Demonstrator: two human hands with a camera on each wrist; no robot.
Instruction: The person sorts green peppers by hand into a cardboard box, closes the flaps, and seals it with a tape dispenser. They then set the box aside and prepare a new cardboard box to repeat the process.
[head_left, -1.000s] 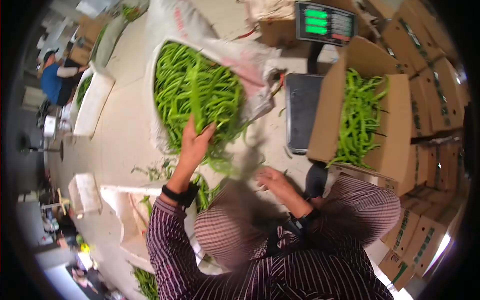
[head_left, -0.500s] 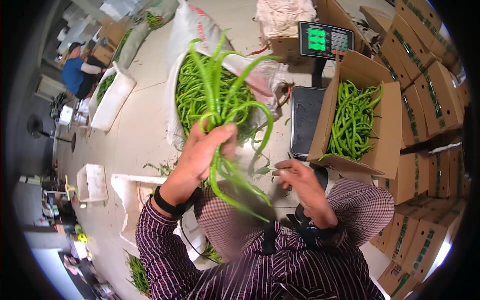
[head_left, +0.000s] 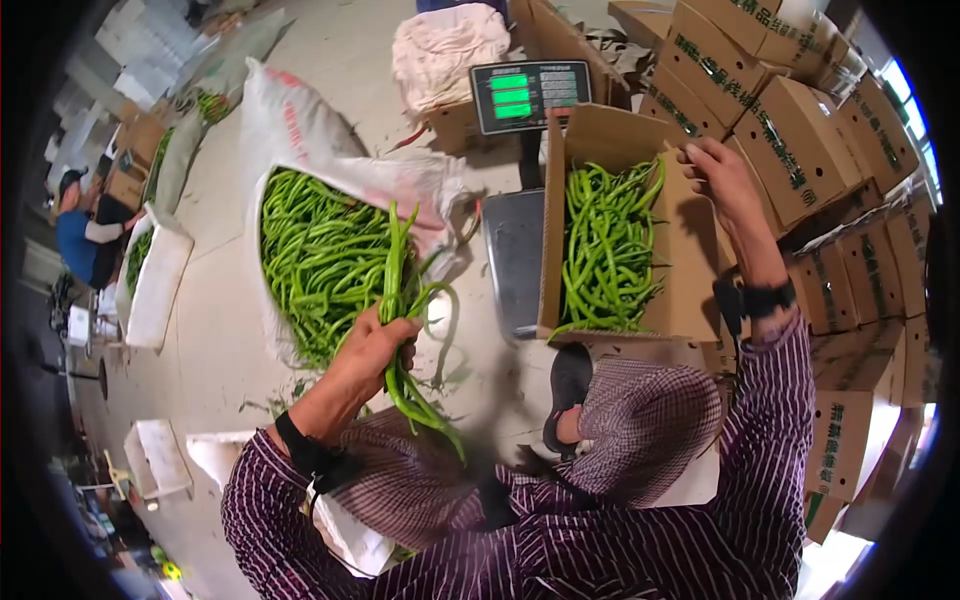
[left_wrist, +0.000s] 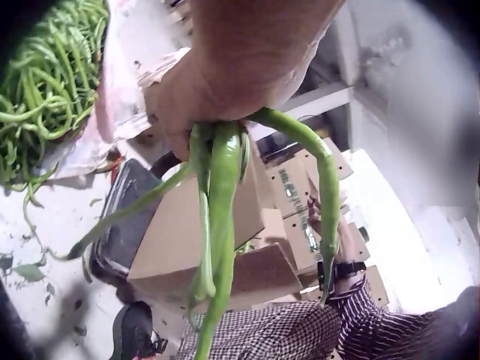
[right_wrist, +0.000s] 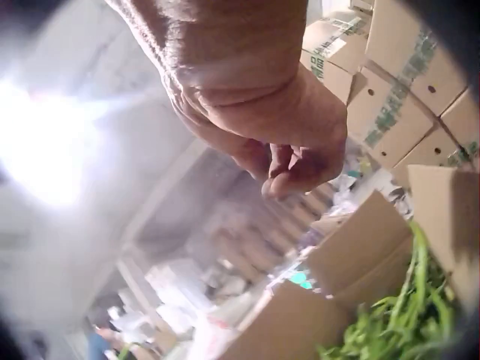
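Observation:
My left hand [head_left: 372, 352] grips a small bunch of long green chili peppers [head_left: 402, 285] in front of the sack [head_left: 262, 335] of peppers. In the left wrist view, several of these peppers [left_wrist: 223, 176] hang down from the fist. My right hand [head_left: 722, 182] is raised at the right flap of an open cardboard box [head_left: 692, 290], its fingers loosely bent and nothing in them. The right wrist view also has the hand [right_wrist: 300, 161] holding nothing. Inside the box lie many green chili peppers [head_left: 610, 245].
A scale [head_left: 512, 265] with a lit display [head_left: 530, 95] stands left of the box. Stacked cartons [head_left: 795, 150] line the right side. White foam boxes [head_left: 155, 455] stand at the left, where another person [head_left: 85, 235] sits. Pepper leaves [head_left: 265, 405] litter the floor.
The left hand has lifted peppers out of the sack and still grips them. The right hand has risen from near the knees to the box's right flap. The head view has turned right.

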